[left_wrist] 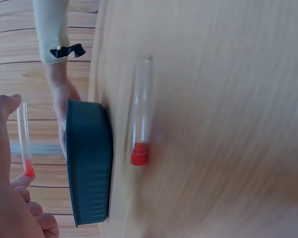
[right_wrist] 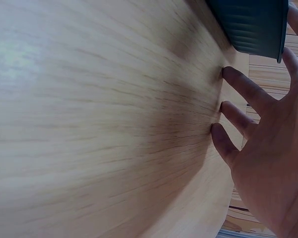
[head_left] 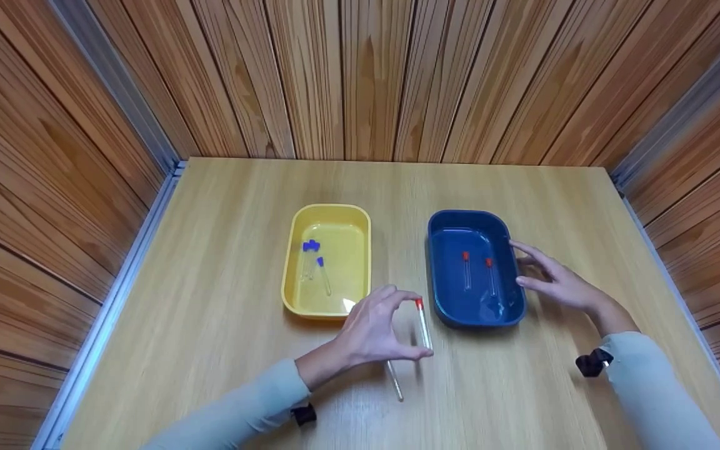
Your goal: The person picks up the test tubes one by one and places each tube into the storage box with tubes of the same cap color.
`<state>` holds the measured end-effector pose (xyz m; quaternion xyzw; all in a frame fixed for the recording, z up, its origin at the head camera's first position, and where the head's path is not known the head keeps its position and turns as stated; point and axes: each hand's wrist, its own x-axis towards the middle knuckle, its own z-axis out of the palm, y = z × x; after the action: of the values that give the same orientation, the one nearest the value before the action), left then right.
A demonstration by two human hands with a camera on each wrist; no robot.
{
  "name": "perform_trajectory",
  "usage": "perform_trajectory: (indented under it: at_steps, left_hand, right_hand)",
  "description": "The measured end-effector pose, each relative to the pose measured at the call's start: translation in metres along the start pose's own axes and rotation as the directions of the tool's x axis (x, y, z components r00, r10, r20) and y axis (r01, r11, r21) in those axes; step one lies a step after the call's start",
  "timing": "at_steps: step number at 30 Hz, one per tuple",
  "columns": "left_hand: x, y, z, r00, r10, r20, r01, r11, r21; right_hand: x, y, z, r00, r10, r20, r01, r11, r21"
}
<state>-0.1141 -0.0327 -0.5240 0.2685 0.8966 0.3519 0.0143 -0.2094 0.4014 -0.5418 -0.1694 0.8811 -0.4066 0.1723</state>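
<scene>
Between thumb and index fingertip, my left hand (head_left: 372,328) pinches a clear test tube with a red cap (head_left: 424,325) by its two ends, cap upward, above the table just left of the blue tray (head_left: 479,322). Under that hand a second red-capped test tube (left_wrist: 142,109) lies on the table; its cap is hidden in the head view. My right hand (head_left: 563,284) is at the blue tray's right side, spread, with thumb and index fingertips at the rim. Inside this tray lie two red-capped tubes (head_left: 467,273).
To the left of the blue tray stands a yellow tray (head_left: 347,250) holding several tubes with blue caps (head_left: 324,275). Both trays are on a light wooden table (head_left: 229,250). Wood-panelled walls (head_left: 366,81) close off the back and both sides.
</scene>
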Motion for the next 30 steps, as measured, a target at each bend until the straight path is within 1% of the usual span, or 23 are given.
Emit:
perform_trajectory:
  at_steps: [3,9,13,17,19,22,26,30]
  left_hand:
    - [0.006,0.002,-0.003,1.0,-0.012,-0.023,0.011,0.999,-0.05]
    - [0.024,0.007,-0.008,0.996,-0.072,-0.049,0.065,0.99,-0.128]
    - [0.037,0.01,-0.009,0.994,-0.09,-0.063,0.081,0.987,-0.142]
    - [0.05,0.015,-0.008,0.994,-0.076,-0.075,0.065,0.989,-0.136]
    - [0.056,0.017,-0.007,0.995,-0.067,-0.072,0.056,0.989,-0.139]
    - [0.065,0.021,-0.006,0.995,-0.075,-0.06,0.064,0.984,-0.165]
    - [0.076,0.024,-0.005,0.992,-0.118,-0.037,0.107,0.969,-0.222]
    - [0.09,0.028,-0.004,0.986,-0.167,-0.017,0.155,0.945,-0.289]
  right_hand:
    - [0.0,-0.001,0.0,1.0,0.008,-0.001,-0.008,1.0,0.0]
    - [-0.001,-0.002,-0.001,1.0,0.023,0.001,-0.023,1.0,-0.004]
    - [-0.001,-0.002,-0.001,1.0,0.026,0.004,-0.026,1.0,-0.001]
    - [-0.001,-0.003,0.0,1.0,0.025,0.0,-0.025,1.0,-0.002]
    - [-0.001,-0.003,0.0,1.0,0.024,-0.002,-0.024,1.0,0.0]
    - [-0.001,-0.003,0.0,1.0,0.025,0.003,-0.025,1.0,0.005]
    - [-0.002,-0.004,0.001,0.999,0.037,0.008,-0.037,0.999,0.006]
    - [-0.004,-0.004,0.0,0.999,0.041,0.005,-0.041,0.999,0.002]
